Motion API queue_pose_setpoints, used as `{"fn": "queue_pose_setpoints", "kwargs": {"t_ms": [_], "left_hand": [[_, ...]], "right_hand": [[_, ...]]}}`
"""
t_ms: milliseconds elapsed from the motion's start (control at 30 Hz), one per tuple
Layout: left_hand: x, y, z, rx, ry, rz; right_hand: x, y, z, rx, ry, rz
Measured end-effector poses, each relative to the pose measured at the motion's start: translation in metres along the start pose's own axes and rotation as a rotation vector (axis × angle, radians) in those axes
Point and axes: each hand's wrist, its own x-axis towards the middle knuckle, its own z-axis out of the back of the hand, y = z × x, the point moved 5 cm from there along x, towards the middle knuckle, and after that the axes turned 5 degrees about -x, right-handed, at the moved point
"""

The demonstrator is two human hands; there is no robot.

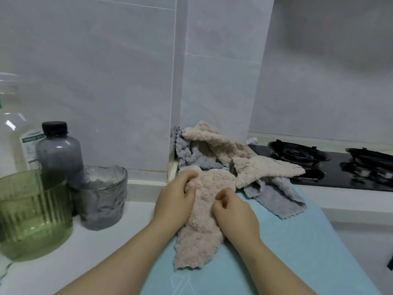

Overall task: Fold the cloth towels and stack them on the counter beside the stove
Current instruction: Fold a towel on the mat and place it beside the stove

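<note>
Nearest the camera, a smooth light-blue mat [297, 252] is spread over the white tabletop [95, 248]. On the mat a pinkish fleece towel [200, 226] is laid lengthwise, its nap thick and nubbly, its near edge scalloped and its shape crumpled and uneven. The towel is held by 2 bare hands. A bunched fold at its far left edge is pinched by the curled fingers and thumb of the left hand [176, 201]. The fingers of the right hand [234, 211] are curled into the nap at its right side, with a little fabric gripped.

To the left, on the bare tabletop, a ribbed green glass [32, 213] and a crinkled grey glass [102, 196] are set side by side. Behind them a smoky grey plastic bottle [59, 150] with a black cap is seen, and a clear labelled bottle [12, 133] at the frame edge.

Beyond the hands, a loose unfolded pile is heaped on the far end of the mat and against the wall corner: a beige fleece towel [265, 169] draped over a flatter grey towel [274, 194] with a zigzag edge, and more beige and grey cloth behind. To the right of the pile, a glossy black gas stove [319, 165] with 2 burners is set into the tabletop. Pale grey wall tiles [106, 81] are seen behind everything.
</note>
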Motion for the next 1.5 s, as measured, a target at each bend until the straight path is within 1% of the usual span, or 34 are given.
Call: {"fn": "queue_pose_setpoints", "kwargs": {"t_ms": [33,133,167,233,333,400,433,500,567,633,667,733,767,833,867,900,933,1000,1100,1167,1200,1233,1267,1300,1367,1400,1467,1500], "left_hand": [[0.004,0.004,0.0,-0.09,-0.012,0.012],[0.009,0.008,-0.001,-0.495,-0.008,0.173],[0.009,0.005,-0.003,-0.614,0.011,0.199],[0.008,-0.005,-0.007,-0.73,0.081,0.207],[-0.001,-0.014,-0.016,-0.817,0.211,0.242],[-0.006,-0.014,-0.02,-0.805,0.261,0.236],[-0.006,-0.015,-0.019,-0.792,0.249,0.212],[-0.004,-0.014,-0.014,-0.791,0.158,0.183],[-0.002,-0.008,-0.007,-0.747,0.017,0.204],[0.0,0.001,-0.004,-0.613,-0.082,0.218],[0.0,0.005,-0.003,-0.54,-0.101,0.221],[0.001,0.008,-0.006,-0.416,-0.076,0.207],[0.001,0.007,-0.009,-0.356,-0.044,0.189],[0.0,0.006,-0.014,-0.306,0.028,0.19],[0.0,0.007,-0.017,-0.332,0.058,0.223],[-0.001,0.008,-0.019,-0.381,0.092,0.272],[-0.001,0.01,-0.021,-0.453,0.121,0.323],[0.0,0.013,-0.024,-0.613,0.155,0.409],[0.001,0.015,-0.026,-0.75,0.172,0.466],[0.003,0.018,-0.027,-0.703,0.192,0.431],[0.003,0.018,-0.028,-0.628,0.215,0.398],[0.001,0.017,-0.028,-0.54,0.249,0.357],[-0.001,0.016,-0.03,-0.454,0.293,0.309],[-0.004,0.013,-0.033,-0.373,0.346,0.257],[-0.009,0.01,-0.04,-0.174,0.437,0.136],[-0.012,0.01,-0.042,-0.018,0.463,0.076],[-0.013,0.007,-0.04,0.298,0.45,-0.037],[-0.013,0.006,-0.039,0.392,0.441,-0.072]], "right_hand": [[0.003,-0.003,0.002,0.091,-0.015,-0.012],[0.01,-0.003,0.014,0.358,-0.1,0.007],[0.011,-0.001,0.017,0.456,-0.114,0.019],[0.01,0.007,0.019,0.624,-0.069,0.04],[0.01,0.009,0.015,0.749,0.027,0.037],[0.01,0.007,0.013,0.764,0.077,0.018],[0.01,0.006,0.013,0.766,0.094,0.0],[0.009,0.004,0.013,0.752,0.088,-0.031],[0.008,0.0,0.011,0.718,0.065,-0.066],[0.006,-0.001,0.013,0.721,0.036,-0.084],[0.007,-0.001,0.016,0.741,0.009,-0.086],[0.008,-0.003,0.021,0.894,-0.048,-0.142],[0.009,-0.005,0.022,1.047,-0.049,-0.193],[0.008,-0.004,0.021,1.416,0.046,-0.296],[0.007,-0.002,0.021,1.565,0.107,-0.345],[0.004,0.0,0.023,1.656,0.146,-0.389],[0.003,0.001,0.024,1.699,0.159,-0.409],[0.001,0.0,0.03,1.725,0.117,-0.422],[-0.004,0.006,0.034,1.774,0.124,-0.415],[-0.006,0.006,0.034,1.701,0.169,-0.433],[-0.005,0.001,0.035,1.564,0.16,-0.441],[-0.003,-0.009,0.036,1.346,0.117,-0.439],[-0.001,-0.019,0.039,1.095,0.056,-0.423],[0.001,-0.03,0.043,0.905,-0.023,-0.399],[0.003,-0.044,0.049,0.638,-0.174,-0.365],[0.002,-0.047,0.054,0.478,-0.252,-0.333],[0.002,-0.042,0.065,0.174,-0.386,-0.203],[0.001,-0.034,0.067,0.085,-0.421,-0.124]]}}
